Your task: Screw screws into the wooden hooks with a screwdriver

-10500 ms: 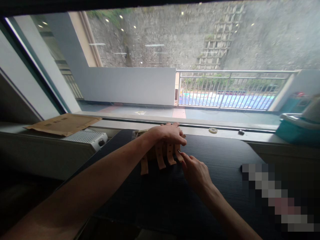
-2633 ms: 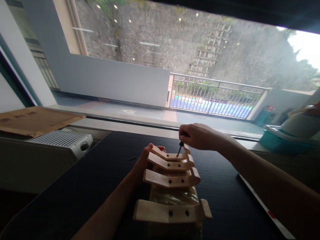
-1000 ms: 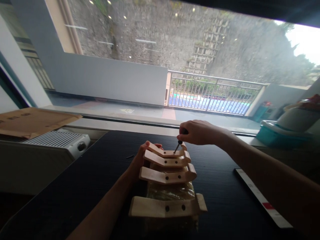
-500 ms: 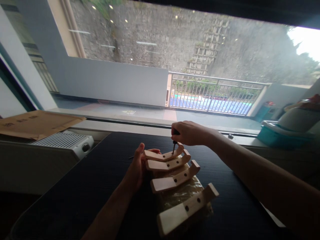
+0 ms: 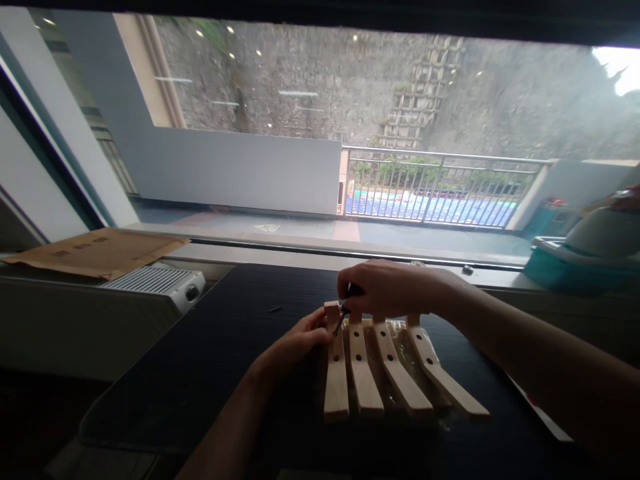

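Observation:
My right hand [image 5: 383, 287] is closed around the dark handle of a screwdriver [image 5: 341, 322]. Its shaft slants down to the upper hole of the leftmost wooden hook [image 5: 336, 390]. My left hand [image 5: 303, 340] grips the upper end of that hook from the left, thumb on the near side. Three more pale wooden hooks stand to the right: a second [image 5: 367, 390], a third [image 5: 405, 387] and a fourth [image 5: 457, 387]. Each has two dark holes. Beneath them lies a piece wrapped in clear plastic [image 5: 407, 347], and my right hand covers some of the hooks' upper ends.
Everything rests on a black table [image 5: 200, 373]. A small dark stick-like piece [image 5: 275, 309] lies left of the hooks. Beyond the table's left edge are a white radiator [image 5: 160, 283] and a brown envelope [image 5: 100, 252]. A teal bin [image 5: 555, 263] sits by the window at right.
The hooks and their wrapped base have turned, so their long ends now point toward me. My left hand has shifted right along with them, and the screwdriver now slants more.

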{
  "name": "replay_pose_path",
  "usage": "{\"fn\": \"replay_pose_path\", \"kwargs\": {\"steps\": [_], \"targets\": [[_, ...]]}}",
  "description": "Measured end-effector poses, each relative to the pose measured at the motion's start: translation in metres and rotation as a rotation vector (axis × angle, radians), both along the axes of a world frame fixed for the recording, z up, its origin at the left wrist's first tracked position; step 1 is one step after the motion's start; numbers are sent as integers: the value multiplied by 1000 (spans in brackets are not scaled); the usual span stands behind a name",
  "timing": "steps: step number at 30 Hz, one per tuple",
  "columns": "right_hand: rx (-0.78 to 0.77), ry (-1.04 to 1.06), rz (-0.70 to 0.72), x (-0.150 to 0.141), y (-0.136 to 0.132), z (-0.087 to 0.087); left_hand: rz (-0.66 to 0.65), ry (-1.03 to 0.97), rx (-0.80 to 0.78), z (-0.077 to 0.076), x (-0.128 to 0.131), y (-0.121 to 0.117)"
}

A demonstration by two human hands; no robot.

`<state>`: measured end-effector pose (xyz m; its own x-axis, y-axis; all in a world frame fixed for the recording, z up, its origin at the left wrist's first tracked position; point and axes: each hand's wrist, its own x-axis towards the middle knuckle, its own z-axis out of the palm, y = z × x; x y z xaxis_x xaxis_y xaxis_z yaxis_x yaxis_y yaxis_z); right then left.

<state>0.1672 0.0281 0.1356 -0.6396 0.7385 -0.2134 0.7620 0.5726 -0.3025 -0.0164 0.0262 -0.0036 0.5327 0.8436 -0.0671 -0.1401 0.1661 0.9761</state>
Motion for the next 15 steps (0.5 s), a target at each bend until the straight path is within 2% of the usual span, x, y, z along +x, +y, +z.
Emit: {"fn": "replay_pose_path", "kwargs": {"steps": [5, 9, 11, 15], "targets": [[176, -44, 31, -8, -7, 1, -196, -35, -22, -4, -13, 17], [247, -97, 41, -15, -12, 3, -272, 6, 1, -3, -26, 12], [223, -117, 46, -15, -15, 6, -258, 46, 44, -4, -27, 0], [119, -131, 87, -11, -27, 11, -120, 166, 86, -10, -12, -27]]}}
